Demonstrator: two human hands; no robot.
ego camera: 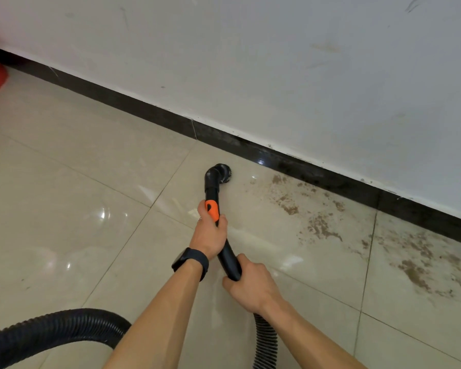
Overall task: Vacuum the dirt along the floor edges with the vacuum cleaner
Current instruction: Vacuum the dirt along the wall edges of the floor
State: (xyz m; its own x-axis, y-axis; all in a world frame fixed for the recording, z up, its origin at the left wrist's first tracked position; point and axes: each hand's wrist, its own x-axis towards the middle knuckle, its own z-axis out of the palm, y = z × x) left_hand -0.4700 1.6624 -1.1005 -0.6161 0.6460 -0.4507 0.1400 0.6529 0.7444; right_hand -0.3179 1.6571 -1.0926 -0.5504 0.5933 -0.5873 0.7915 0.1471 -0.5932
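Vacuum wand, left hand and right hand fingers curled round it, brush head seemingly on floor, dirt nearby

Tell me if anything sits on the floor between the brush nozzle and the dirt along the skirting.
Nothing visible does. The brush nozzle sits on the tile just left of the dirt by the black skirting, with only glossy tile between them. The hose loops at the near left, out of that path.
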